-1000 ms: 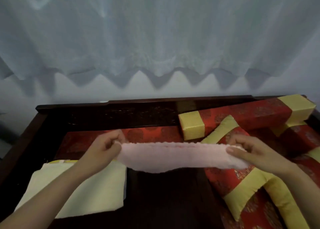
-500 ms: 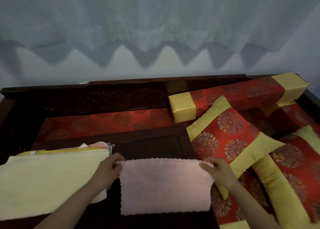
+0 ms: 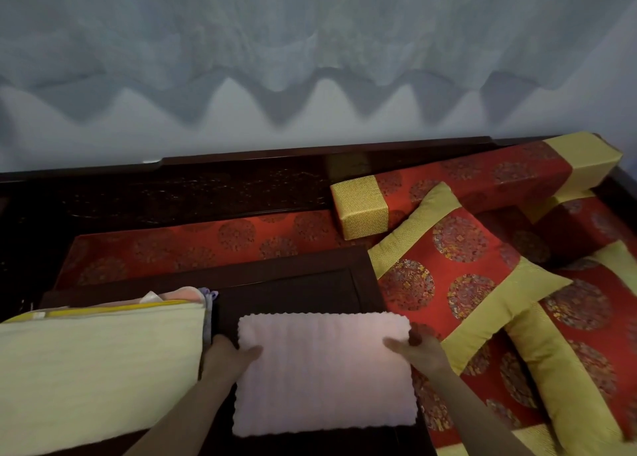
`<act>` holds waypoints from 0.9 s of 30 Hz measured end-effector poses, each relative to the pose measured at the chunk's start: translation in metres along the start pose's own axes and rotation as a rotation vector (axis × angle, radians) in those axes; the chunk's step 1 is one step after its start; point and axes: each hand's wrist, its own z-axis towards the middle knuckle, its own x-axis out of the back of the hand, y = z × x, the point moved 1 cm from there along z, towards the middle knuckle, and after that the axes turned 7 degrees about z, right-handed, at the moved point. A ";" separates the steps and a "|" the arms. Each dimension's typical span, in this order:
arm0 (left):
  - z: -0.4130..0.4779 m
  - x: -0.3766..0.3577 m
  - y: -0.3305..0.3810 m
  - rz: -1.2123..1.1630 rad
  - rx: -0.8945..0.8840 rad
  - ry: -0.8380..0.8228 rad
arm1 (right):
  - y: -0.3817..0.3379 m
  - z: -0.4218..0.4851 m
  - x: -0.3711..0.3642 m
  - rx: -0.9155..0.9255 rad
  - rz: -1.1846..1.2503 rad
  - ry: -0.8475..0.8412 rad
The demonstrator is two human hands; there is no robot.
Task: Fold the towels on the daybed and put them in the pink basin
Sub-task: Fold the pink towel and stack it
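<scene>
A pale pink towel (image 3: 324, 373) with scalloped edges lies flat on the dark wooden low table (image 3: 296, 286) that stands on the daybed. My left hand (image 3: 229, 354) pinches the towel's left edge, thumb on top. My right hand (image 3: 418, 348) pinches its right edge the same way. To the left a pile of towels rests on the table, topped by a pale yellow towel (image 3: 100, 369); pink and lilac cloth (image 3: 203, 295) peeks out at its far corner. The pink basin is not in view.
Red and gold cushions (image 3: 458, 276) crowd the right side, one touching the table's right edge. A long bolster (image 3: 448, 183) lies along the dark carved backrest (image 3: 193, 193). A red mat (image 3: 206, 241) shows behind the table. A pale curtain hangs above.
The pink towel, held stretched in the air a second ago, came down flat on the table. Both hands slid from its far corners to its side edges, and the view tilted downward.
</scene>
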 end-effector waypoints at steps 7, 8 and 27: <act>-0.017 -0.014 -0.001 -0.335 0.035 -0.260 | 0.000 -0.026 -0.015 0.141 -0.052 0.247; -0.019 -0.015 -0.001 -0.391 -0.024 -0.255 | -0.003 -0.028 -0.016 0.161 -0.032 0.226; -0.058 0.303 -0.183 -0.627 -0.417 -0.046 | -0.211 -0.156 -0.199 0.356 0.404 -0.242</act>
